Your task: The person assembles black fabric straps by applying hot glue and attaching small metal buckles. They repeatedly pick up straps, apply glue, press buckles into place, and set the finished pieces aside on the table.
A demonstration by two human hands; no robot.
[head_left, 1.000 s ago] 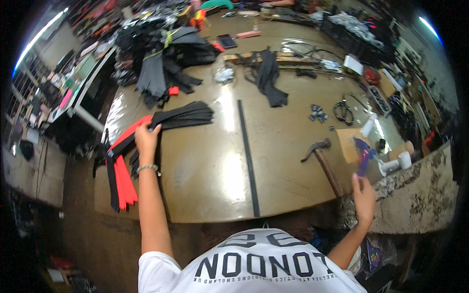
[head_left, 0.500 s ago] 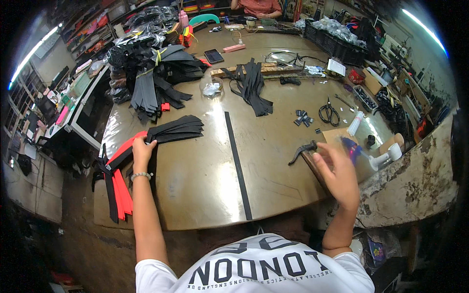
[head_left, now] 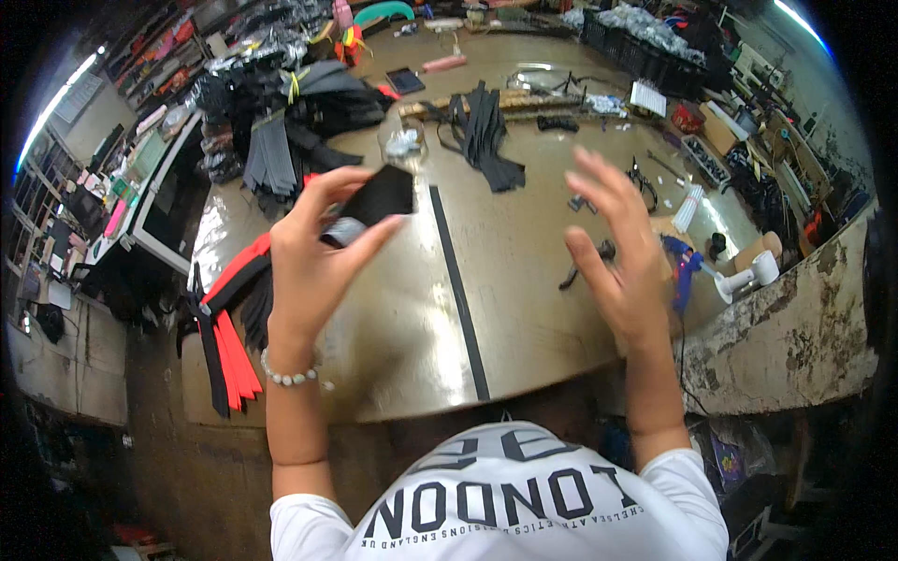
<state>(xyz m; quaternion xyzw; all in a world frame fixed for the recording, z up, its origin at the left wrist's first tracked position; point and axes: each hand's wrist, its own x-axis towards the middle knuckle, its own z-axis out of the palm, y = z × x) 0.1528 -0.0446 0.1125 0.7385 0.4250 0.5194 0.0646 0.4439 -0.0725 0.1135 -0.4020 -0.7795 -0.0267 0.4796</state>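
Strips at far left: red and black flat strips (head_left: 224,327) hang fanned over my table's left edge, below and left of my raised left hand.
Monitor: a grey-framed screen (head_left: 173,201) stands off the table's left corner, past the strips.
Left hand: my left hand (head_left: 313,257) is lifted above the table, fingers and thumb pinched around a black rectangular piece (head_left: 379,196); a bead bracelet (head_left: 285,374) sits on that wrist.
Black piece: it is held up in the air at its lower left corner, tilted, well above the table top and just left of the long dark strip.
Grey bit: something small and grey (head_left: 344,231) shows under my fingers beside the black piece; I cannot tell what it is.
Black heap: a pile of black material (head_left: 290,122) lies at the back left of the table, beyond my left hand.
Table: the glossy brown table (head_left: 524,271) carries one long dark strip (head_left: 458,280) running from far to near, between my two hands.
Middle back: a bundle of black straps (head_left: 482,136) lies spread beyond the long strip.
Right hand: my right hand (head_left: 617,252) is raised with fingers spread, holding nothing.
Hammer: a hammer (head_left: 585,266) lies on the table, partly hidden behind my right palm.
Right edge: a blue object (head_left: 681,266) and a white tool (head_left: 748,276) rest near the worn table edge.
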